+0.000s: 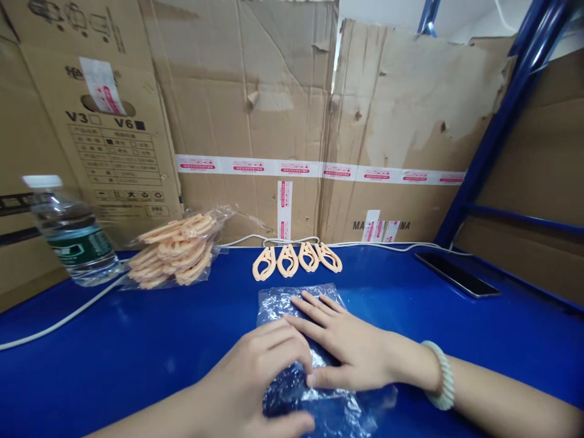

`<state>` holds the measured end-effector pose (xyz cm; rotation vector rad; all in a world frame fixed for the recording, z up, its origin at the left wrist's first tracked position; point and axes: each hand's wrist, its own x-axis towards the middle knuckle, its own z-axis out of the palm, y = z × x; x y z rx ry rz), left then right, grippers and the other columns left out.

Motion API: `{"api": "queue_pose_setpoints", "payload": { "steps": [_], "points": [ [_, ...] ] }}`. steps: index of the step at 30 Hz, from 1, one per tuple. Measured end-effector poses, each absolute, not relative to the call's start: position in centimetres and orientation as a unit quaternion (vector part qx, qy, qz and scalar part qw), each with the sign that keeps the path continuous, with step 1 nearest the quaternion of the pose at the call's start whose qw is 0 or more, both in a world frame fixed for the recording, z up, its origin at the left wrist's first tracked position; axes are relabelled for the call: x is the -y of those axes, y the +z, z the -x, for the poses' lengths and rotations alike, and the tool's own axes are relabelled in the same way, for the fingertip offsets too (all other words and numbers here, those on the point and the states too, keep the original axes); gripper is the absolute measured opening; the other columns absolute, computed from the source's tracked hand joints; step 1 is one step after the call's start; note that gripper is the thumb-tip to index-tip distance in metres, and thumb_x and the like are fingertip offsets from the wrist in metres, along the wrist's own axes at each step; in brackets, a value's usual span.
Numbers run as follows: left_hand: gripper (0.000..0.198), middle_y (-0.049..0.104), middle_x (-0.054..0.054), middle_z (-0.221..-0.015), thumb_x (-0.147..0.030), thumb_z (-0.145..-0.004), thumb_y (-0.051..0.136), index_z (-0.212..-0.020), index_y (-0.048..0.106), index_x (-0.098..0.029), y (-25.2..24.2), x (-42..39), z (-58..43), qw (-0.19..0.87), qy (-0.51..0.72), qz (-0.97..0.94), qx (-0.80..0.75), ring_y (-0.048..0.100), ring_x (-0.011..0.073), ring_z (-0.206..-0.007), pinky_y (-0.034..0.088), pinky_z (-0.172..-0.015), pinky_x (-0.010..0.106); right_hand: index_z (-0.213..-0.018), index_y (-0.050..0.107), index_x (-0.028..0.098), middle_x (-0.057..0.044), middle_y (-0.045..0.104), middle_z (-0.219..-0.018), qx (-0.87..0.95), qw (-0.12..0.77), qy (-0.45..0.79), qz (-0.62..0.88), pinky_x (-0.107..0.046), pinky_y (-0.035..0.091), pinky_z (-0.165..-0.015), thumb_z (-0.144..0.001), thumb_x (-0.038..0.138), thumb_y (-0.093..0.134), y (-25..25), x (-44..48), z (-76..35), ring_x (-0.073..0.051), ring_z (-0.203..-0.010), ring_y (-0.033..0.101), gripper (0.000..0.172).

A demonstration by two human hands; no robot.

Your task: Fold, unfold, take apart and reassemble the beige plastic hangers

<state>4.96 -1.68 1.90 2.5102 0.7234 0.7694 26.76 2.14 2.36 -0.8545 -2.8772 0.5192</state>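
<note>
A clear plastic bag with something dark inside lies on the blue table in front of me. My right hand rests flat on the bag with fingers stretched out. My left hand curls over the bag's near end, its fingers bent and its thumb pressed against the plastic. Several peach-coloured plastic clips lie in a row just beyond the bag.
A clear packet of more peach clips sits at the back left beside a water bottle. A phone lies at the right. A white cable runs along the back. Cardboard boxes wall the rear; a blue frame stands right.
</note>
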Motion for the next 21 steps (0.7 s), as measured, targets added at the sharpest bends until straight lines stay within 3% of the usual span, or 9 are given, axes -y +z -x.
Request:
{"api": "queue_pose_setpoints", "payload": {
  "steps": [3,6,8,10,11,14,17,21],
  "points": [
    [0.028,0.063,0.005,-0.106,-0.032,-0.073,0.072,-0.096,0.058,-0.024,0.7,1.9,-4.7,0.150,0.247,-0.924,-0.248,0.059,0.0223,-0.092,0.050,-0.084,0.034,-0.153,0.022,0.017,-0.015,0.011,-0.159,0.930,0.071,0.209,0.293,-0.055,0.010,-0.118,-0.089,0.058,0.053,2.6,-2.6,-27.2,-0.032,-0.147,0.006,0.081],
    [0.028,0.053,0.010,-0.128,-0.030,-0.079,0.065,-0.104,0.054,-0.024,-0.5,1.7,-4.4,0.084,0.264,-0.928,-0.251,0.056,0.0250,-0.104,0.049,-0.087,0.037,-0.150,0.031,0.018,-0.012,0.026,-0.157,0.914,0.160,0.226,0.297,-0.049,0.022,-0.118,-0.095,0.048,0.050,3.1,-4.1,-28.3,-0.026,-0.146,0.019,0.065],
    [0.031,0.052,0.010,-0.130,-0.033,-0.079,0.064,-0.107,0.054,-0.023,-1.2,1.4,-4.4,0.053,0.272,-0.933,-0.228,0.055,0.0262,-0.106,0.048,-0.087,0.038,-0.146,0.037,0.021,-0.010,0.036,-0.153,0.912,0.218,0.184,0.297,-0.049,0.026,-0.116,-0.098,0.038,0.047,3.2,-6.1,-29.3,-0.024,-0.142,0.029,0.052],
    [0.033,0.055,0.010,-0.126,-0.037,-0.081,0.065,-0.110,0.055,-0.024,-1.8,1.1,-4.5,0.027,0.283,-0.938,-0.198,0.055,0.0264,-0.105,0.048,-0.087,0.038,-0.146,0.036,0.022,-0.010,0.040,-0.150,0.923,0.218,0.096,0.302,-0.048,0.030,-0.115,-0.097,0.023,0.044,3.1,-8.8,-30.5,-0.022,-0.139,0.035,0.049],
    [0.033,0.057,0.009,-0.125,-0.039,-0.083,0.064,-0.110,0.055,-0.024,-2.0,1.0,-4.6,0.013,0.291,-0.938,-0.186,0.055,0.0263,-0.105,0.048,-0.088,0.038,-0.147,0.034,0.021,-0.011,0.039,-0.151,0.928,0.195,0.026,0.317,-0.048,0.031,-0.114,-0.094,0.015,0.044,3.0,-10.4,-31.0,-0.022,-0.140,0.034,0.054],
    [0.021,0.059,0.006,-0.123,-0.033,-0.090,0.059,-0.110,0.058,-0.026,-2.5,0.7,-4.8,-0.027,0.314,-0.933,-0.174,0.055,0.0247,-0.106,0.048,-0.088,0.037,-0.146,0.037,0.015,-0.018,0.029,-0.154,0.920,0.158,-0.018,0.359,-0.052,0.029,-0.114,-0.079,-0.003,0.046,2.7,-14.9,-32.4,-0.030,-0.143,0.025,0.070],
    [0.019,0.060,0.004,-0.122,-0.023,-0.092,0.057,-0.111,0.059,-0.028,-2.6,0.6,-4.9,-0.053,0.321,-0.930,-0.173,0.055,0.0231,-0.106,0.049,-0.087,0.035,-0.146,0.038,0.017,-0.020,0.024,-0.156,0.919,0.098,-0.032,0.381,-0.051,0.034,-0.111,-0.070,-0.007,0.054,2.7,-18.2,-32.8,-0.035,-0.143,0.024,0.081],
    [0.018,0.061,0.004,-0.121,-0.024,-0.096,0.052,-0.112,0.060,-0.029,-2.7,0.4,-4.8,-0.060,0.327,-0.929,-0.164,0.054,0.0225,-0.107,0.048,-0.087,0.034,-0.147,0.037,0.023,-0.017,0.023,-0.157,0.922,0.023,-0.043,0.383,-0.046,0.041,-0.105,-0.070,-0.003,0.060,2.8,-20.2,-32.1,-0.035,-0.140,0.031,0.085]
  ]
}}
